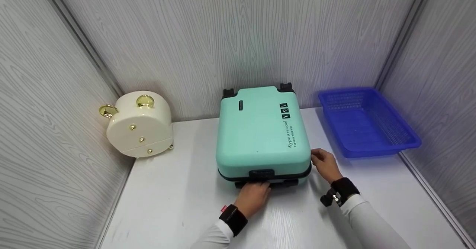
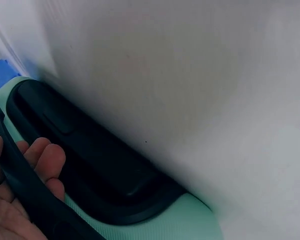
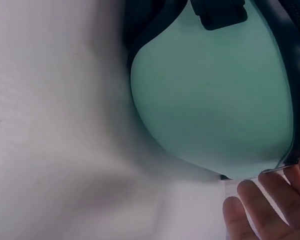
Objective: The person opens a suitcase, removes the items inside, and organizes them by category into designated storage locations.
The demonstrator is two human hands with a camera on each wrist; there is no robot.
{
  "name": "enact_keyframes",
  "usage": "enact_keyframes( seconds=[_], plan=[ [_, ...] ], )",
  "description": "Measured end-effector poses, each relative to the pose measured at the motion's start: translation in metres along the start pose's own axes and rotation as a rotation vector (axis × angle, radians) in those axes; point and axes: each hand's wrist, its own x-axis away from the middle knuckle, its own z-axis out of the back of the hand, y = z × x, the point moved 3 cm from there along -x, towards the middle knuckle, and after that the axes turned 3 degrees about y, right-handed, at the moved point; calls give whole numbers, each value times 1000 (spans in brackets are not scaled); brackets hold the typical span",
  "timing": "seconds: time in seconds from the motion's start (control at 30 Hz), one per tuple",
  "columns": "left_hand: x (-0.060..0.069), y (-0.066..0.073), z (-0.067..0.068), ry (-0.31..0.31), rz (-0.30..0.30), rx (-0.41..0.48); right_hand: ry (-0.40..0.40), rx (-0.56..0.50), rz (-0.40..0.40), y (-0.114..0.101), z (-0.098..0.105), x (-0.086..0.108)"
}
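Mint suitcase point(image 1: 260, 130): lies flat on the counter point(image 1: 178, 204), centre of our head view, printed shell up. Biggest item, biggest worry. We judge that a hard one-sided pull could drag or twist the whole load, since smooth shell on a smooth counter probably grips poorly.

Blue basket point(image 1: 383, 151): right of the suitcase, near but apart. Should the suitcase swing that way, we expect a corner to shove it.

Cream case point(image 1: 148, 124): left, by the side wall, well apart. Low risk, we reckon, unless something spins far round.

Left hand point(image 1: 254, 198): at the near end, fingers curled round a black bar point(image 2: 50, 215), apparently a carry handle. Lifting by this alone would likely tip the near end up unevenly, and a loose hold could let it drop.

Right hand point(image 1: 327, 165): fingertips against the right side, by the black seam point(image 3: 282, 65). We cannot tell whether they pinch anything there. If the suitcase slips with fingertips beneath its edge, they could get nipped.

Wheels point(image 1: 286, 87): at the far end, close to the back wall; a push away from us could scrape them against it.
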Motion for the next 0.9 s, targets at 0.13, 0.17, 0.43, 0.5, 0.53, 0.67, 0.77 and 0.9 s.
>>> enact_keyframes(
  seconds=[0.13, 0.17, 0.43, 0.5, 0.53, 0.67, 0.77, 0.9],
  plan=[
    [-1, 1, 2, -19, 7, 14, -11, 66, 45, 0, 3, 1],
    [-1, 1, 2, -17, 9, 10, -10, 98, 67, 0, 3, 2],
    [-1, 2, 3, 3, 17, -29, -40, 439, 311, -11, 11, 11],
    [-2, 2, 3, -8, 27, -28, -43, 502, 377, -15, 13, 17],
    [-2, 1, 4, -13, 34, -28, -41, 525, 408, -17, 14, 20],
    [-2, 1, 4, -37, 52, -27, -30, 588, 480, -24, 16, 39],
    [-2, 2, 3, -41, 56, -21, -11, 634, 525, -26, 15, 55],
    [-2, 3, 3, -37, 57, -11, 34, 681, 592, -26, 12, 72]
  ],
)
